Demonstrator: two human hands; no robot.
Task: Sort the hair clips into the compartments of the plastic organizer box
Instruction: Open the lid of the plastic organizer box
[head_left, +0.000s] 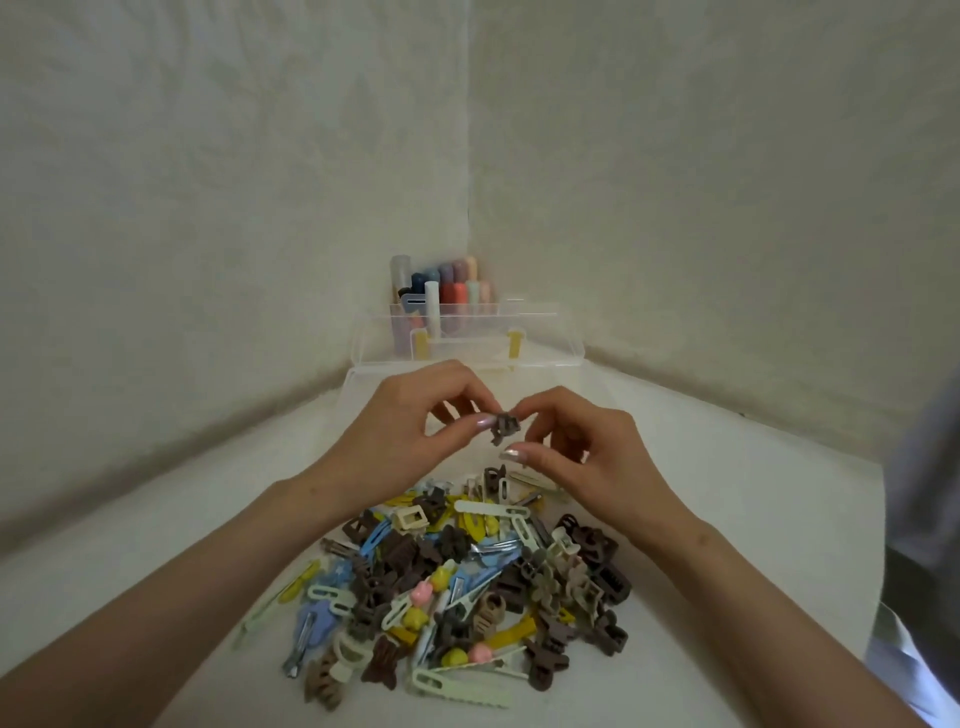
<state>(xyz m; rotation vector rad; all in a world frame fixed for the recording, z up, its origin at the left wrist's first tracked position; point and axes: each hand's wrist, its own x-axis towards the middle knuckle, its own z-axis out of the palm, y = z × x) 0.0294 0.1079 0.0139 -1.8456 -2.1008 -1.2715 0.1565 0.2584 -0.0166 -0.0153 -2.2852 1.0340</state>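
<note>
A small dark brown claw clip (505, 427) hangs in the air between both hands. My left hand (415, 421) pinches its left side with thumb and forefinger. My right hand (576, 447) pinches its right side. Under the hands lies a heap of hair clips (457, 587): brown claw clips, pale green, yellow and blue snap clips, some with pink and yellow beads. The clear plastic organizer box (363, 382) stands behind the hands with its lid (550, 338) raised; my hands hide most of its compartments.
A clear holder with coloured markers (447, 291) stands in the corner behind the box. Pale walls meet there. The white table's right edge (883, 519) runs close to my right arm, with grey and white cloth (924, 597) beyond it.
</note>
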